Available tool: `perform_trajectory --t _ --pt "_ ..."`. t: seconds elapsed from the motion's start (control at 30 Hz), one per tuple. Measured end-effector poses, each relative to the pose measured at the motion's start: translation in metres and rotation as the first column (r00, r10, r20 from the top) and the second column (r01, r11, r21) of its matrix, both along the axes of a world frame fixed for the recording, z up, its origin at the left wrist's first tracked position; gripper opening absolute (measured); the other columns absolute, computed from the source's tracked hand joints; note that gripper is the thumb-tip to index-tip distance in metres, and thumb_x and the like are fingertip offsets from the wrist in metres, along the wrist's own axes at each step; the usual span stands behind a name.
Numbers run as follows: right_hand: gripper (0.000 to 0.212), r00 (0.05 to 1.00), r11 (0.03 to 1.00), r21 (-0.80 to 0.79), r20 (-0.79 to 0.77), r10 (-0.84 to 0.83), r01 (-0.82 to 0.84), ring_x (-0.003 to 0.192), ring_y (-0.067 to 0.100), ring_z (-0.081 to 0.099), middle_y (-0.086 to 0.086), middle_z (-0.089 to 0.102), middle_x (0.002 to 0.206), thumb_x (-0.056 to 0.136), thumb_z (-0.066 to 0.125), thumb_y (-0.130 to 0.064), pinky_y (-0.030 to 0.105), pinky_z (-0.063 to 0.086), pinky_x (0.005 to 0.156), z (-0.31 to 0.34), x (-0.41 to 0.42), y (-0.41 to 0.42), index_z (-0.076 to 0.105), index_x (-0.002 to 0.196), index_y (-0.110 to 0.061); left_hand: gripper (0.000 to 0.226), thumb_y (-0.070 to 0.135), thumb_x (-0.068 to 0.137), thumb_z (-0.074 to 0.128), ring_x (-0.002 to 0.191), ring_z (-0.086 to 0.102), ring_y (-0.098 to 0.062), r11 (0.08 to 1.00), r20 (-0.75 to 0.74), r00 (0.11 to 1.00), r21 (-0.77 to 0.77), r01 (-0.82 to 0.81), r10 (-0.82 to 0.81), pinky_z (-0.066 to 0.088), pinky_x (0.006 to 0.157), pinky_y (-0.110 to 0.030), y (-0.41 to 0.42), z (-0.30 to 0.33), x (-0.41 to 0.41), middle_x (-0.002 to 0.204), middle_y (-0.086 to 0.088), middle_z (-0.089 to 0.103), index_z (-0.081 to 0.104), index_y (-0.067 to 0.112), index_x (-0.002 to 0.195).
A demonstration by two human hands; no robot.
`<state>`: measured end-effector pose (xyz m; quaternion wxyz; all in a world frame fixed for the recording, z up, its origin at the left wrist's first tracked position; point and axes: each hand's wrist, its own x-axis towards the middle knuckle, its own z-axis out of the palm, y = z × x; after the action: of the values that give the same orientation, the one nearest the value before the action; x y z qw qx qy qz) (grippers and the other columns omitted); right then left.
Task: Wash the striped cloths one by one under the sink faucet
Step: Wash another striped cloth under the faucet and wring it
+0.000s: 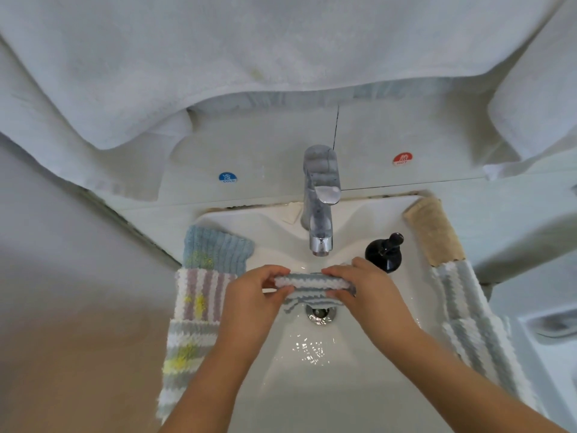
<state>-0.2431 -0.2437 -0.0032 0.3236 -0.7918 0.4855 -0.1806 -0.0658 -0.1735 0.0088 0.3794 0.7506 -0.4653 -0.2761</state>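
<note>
To the left of the left hand, on the sink rim: a fluffy blue ribbed cloth [215, 250], then a pink-and-white striped fluffy cloth [199, 295], then a grey-and-white striped cloth with yellow spots [184, 354], all soft and thick. Left hand [249, 295] reaching forward over the white glossy ceramic basin [281, 385], fingers curled, pinching the left end of a rolled grey-and-white striped fluffy cloth [312, 284]. Above it, a chrome metal faucet [320, 195]; below it, a round metal drain [321, 312]. Right hand [365, 289] gripping the right end of the same roll, thumb underneath. Just behind the right hand, a black glossy pump bottle [385, 253]. Further right, a beige rough cloth [434, 229] and folded grey-and-white striped cloths [474, 323] on the rim.
</note>
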Motion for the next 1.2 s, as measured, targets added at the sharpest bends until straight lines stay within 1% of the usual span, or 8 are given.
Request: perform_trajectory --t 0.23,0.33,0.47,0.63,0.73,0.83,1.03,1.2 --pt "0.019 0.996 0.988 -0.149 -0.077 -0.043 0.031 0.077 0.007 0.045 -0.006 0.043 0.094 0.083 0.075 -0.03 0.008 0.032 0.062 -0.002 -0.002 0.002 0.074 0.095 -0.015 0.015 0.025 0.096 0.057 0.081 0.049 -0.005 0.988 0.313 0.938 -0.004 0.156 -0.147 0.034 0.073 -0.01 -0.003 -0.009 0.01 0.096 0.006 0.049 0.066 0.013 0.099" --pt "0.022 0.999 0.999 0.0 -0.014 -0.049 0.049 0.099 0.004 0.048 -0.01 0.045 0.115 0.086 0.069 -0.039 0.006 0.034 0.079 -0.001 -0.002 0.0 0.067 0.094 -0.019 0.028 0.041 0.098 0.039 0.088 0.051 -0.008 0.973 0.113 0.97 0.103 0.205 -0.216 0.036 0.072 -0.016 -0.003 -0.007 0.012 0.098 0.006 0.05 0.054 0.018 0.104" --pt "0.022 0.959 0.912 0.4 0.21 -0.188 0.091 0.062 -0.003 0.051 -0.006 0.056 0.076 0.09 0.063 -0.039 0.009 0.04 0.056 0.004 0.006 0.001 0.052 0.082 -0.022 0.039 0.055 0.092 0.031 0.07 0.046 -0.011 0.971 -0.152 0.971 0.126 0.204 -0.185 0.041 0.066 -0.024 -0.005 -0.007 0.01 0.078 -0.002 0.049 0.046 0.019 0.095" --pt "0.036 0.834 0.675 0.735 0.329 -0.442 0.068 0.077 0.008 0.071 0.002 0.073 0.097 0.087 0.069 -0.032 0.017 0.052 0.06 0.003 0.005 -0.001 0.048 0.115 -0.026 0.029 0.055 0.094 0.042 0.077 0.062 -0.017 0.978 -0.38 0.925 0.182 0.103 -0.026 0.055 0.08 -0.047 -0.009 -0.013 0.008 0.091 -0.012 0.064 0.053 0.028 0.093" --pt "0.054 0.827 0.64 0.765 0.402 -0.392 -0.069 0.09 0.017 0.072 0.004 0.073 0.105 0.081 0.075 -0.012 0.024 0.056 0.067 0.0 -0.004 -0.002 0.049 0.123 -0.033 0.019 0.037 0.095 0.056 0.08 0.069 -0.017 0.972 -0.58 0.811 0.225 0.073 0.074 0.058 0.075 -0.036 -0.009 -0.009 0.01 0.096 -0.008 0.072 0.055 0.026 0.111" --pt "0.068 0.908 0.714 0.686 0.377 -0.183 -0.141 0.099 0.01 0.067 -0.003 0.064 0.118 0.073 0.081 -0.002 0.019 0.054 0.075 -0.003 -0.011 -0.002 0.054 0.126 -0.034 0.055 0.016 0.082 0.075 0.093 0.071 -0.015 0.968 -0.65 0.759 0.167 0.189 -0.036 0.059 0.075 -0.031 -0.005 -0.008 0.016 0.105 -0.004 0.073 0.052 0.039 0.126" --pt "0.045 0.993 0.975 0.189 0.034 0.116 -0.12 0.093 0.01 0.053 -0.004 0.057 0.101 0.079 0.077 -0.011 0.007 0.037 0.077 -0.014 -0.006 -0.003 0.064 0.12 -0.022 0.054 0.006 0.074 0.081 0.091 0.055 0.0 0.931 -0.151 0.952 0.217 0.295 -0.267 0.045 0.072 -0.006 -0.008 -0.017 0.007 0.104 0.012 0.057 0.059 0.025 0.12" --pt "0.015 0.975 0.98 0.033 -0.099 0.199 -0.197 0.095 0.006 0.047 -0.01 0.042 0.109 0.086 0.071 -0.026 0.015 0.036 0.079 -0.018 -0.009 -0.007 0.07 0.1 -0.021 0.021 0.033 0.084 0.072 0.091 0.048 -0.007 0.881 0.249 0.858 0.284 0.378 -0.449 0.042 0.076 -0.02 -0.011 -0.022 0.016 0.101 0.007 0.045 0.067 0.024 0.102"
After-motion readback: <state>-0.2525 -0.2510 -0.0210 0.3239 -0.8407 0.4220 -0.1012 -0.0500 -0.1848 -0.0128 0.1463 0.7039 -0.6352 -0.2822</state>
